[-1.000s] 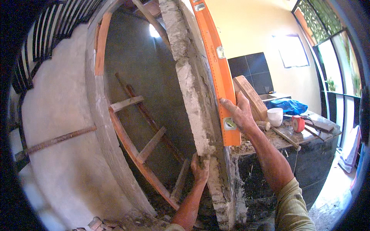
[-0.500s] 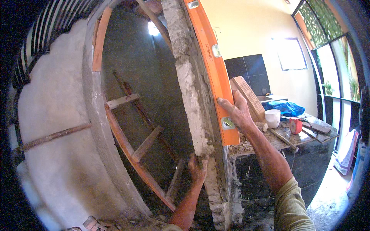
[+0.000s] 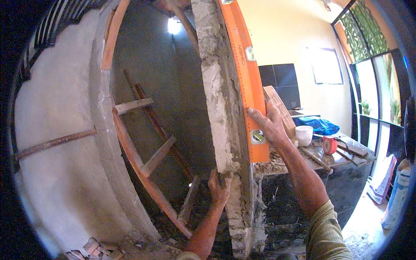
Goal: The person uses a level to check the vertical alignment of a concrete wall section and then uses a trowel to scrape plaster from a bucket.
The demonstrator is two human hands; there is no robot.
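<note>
An orange spirit level (image 3: 245, 69) stands upright along the end of a rough, partly plastered wall (image 3: 221, 117). My right hand (image 3: 271, 123) grips the level near its lower end, thumb across the front face and fingers behind its right edge. Just above the level's bottom end, a yellow-green vial (image 3: 258, 137) shows beside my thumb. Lower down, my left hand (image 3: 220, 187) is closed at the left edge of the wall end, its fingers partly hidden against the broken masonry. Below the level, a grey vertical strip (image 3: 247, 190) continues along the wall end.
Right of the wall, a dark-tiled counter (image 3: 299, 197) holds a white cup (image 3: 303, 135), red tape measure (image 3: 330, 145), hammer (image 3: 316, 159), blue plastic bag (image 3: 318, 125) and cardboard box (image 3: 279, 108). Leftward, a wooden ladder (image 3: 143, 167) leans in the opening. Rubble (image 3: 97, 249) lies below.
The view has shifted slightly, so the background sits a little further left. Both hands keep their places on the level and the wall edge.
</note>
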